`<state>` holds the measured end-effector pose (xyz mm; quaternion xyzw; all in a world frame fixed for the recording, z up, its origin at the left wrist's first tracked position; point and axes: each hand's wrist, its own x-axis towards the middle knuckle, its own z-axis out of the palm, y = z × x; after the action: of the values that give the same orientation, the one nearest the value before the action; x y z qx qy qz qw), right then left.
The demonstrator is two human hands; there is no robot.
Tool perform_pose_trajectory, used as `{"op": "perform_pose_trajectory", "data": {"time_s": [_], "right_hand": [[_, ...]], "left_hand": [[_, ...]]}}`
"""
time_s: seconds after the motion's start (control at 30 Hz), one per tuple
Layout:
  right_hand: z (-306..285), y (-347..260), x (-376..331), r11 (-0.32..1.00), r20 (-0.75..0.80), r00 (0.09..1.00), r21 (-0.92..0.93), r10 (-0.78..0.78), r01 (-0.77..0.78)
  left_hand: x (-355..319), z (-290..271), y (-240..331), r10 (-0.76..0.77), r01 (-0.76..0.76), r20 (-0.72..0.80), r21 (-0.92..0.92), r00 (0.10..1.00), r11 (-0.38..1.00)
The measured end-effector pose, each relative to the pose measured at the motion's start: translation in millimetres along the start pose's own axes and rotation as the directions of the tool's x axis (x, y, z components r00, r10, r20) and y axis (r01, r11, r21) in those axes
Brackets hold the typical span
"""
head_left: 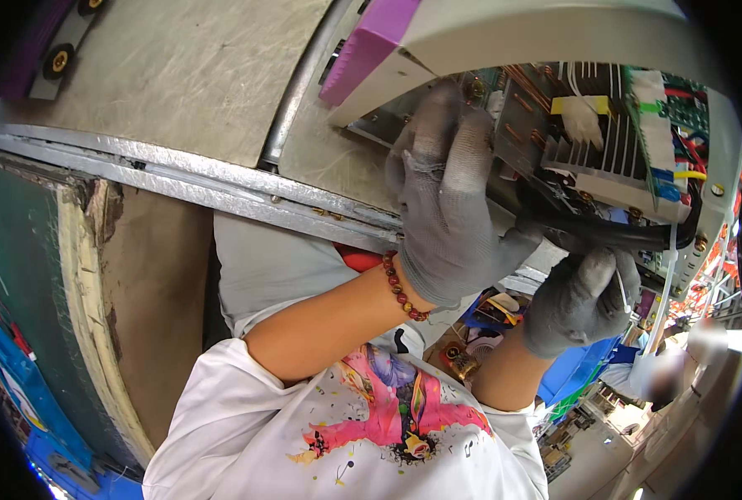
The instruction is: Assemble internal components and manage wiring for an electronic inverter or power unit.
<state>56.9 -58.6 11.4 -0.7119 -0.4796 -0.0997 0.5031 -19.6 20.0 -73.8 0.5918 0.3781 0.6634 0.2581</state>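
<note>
The white printed shirt (379, 425) lies nearest; beyond, an open casing (554, 32) stands on the metal surface (188, 83). The left hand (450, 204) reaches into its opening, fingers half-bent, hold unclear. The right hand (584, 300), fingers curled closed below the casing's black cable (609, 232), grips a thin white strip (622, 292).

Gloved left hand (450, 204) at open machine casing (554, 37), right hand (579, 302) holding thin white strip (622, 290), black cable (617, 232) nearby

Grey knit gloves (450, 204); dark red beaded bracelet (399, 293); white shirt (229, 433), pink print (371, 408).
</note>
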Motion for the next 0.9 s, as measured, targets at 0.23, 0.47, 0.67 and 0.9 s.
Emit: {"op": "perform_pose_trajectory", "data": {"time_s": [0.23,0.47,0.67,0.9], "right_hand": [[-3,-1,5,1.0,0.019,1.0,0.004,0.024,-0.024],[-3,0,4,0.999,-0.042,0.998,0.013,0.049,-0.049],[-2,2,5,0.998,0.01,0.998,0.02,-0.065,0.065],[-2,-1,7,0.998,-0.033,0.997,-0.006,-0.063,0.062]], "left_hand": [[4,-5,2,0.003,-0.003,0.02,0.026,1.0,1.0],[7,-8,7,-0.104,0.106,0.102,-0.012,0.989,0.994],[2,-1,3,-0.113,0.115,0.069,-0.035,0.991,0.993],[8,-8,11,-0.145,0.146,0.104,0.0,0.984,0.989]]}}
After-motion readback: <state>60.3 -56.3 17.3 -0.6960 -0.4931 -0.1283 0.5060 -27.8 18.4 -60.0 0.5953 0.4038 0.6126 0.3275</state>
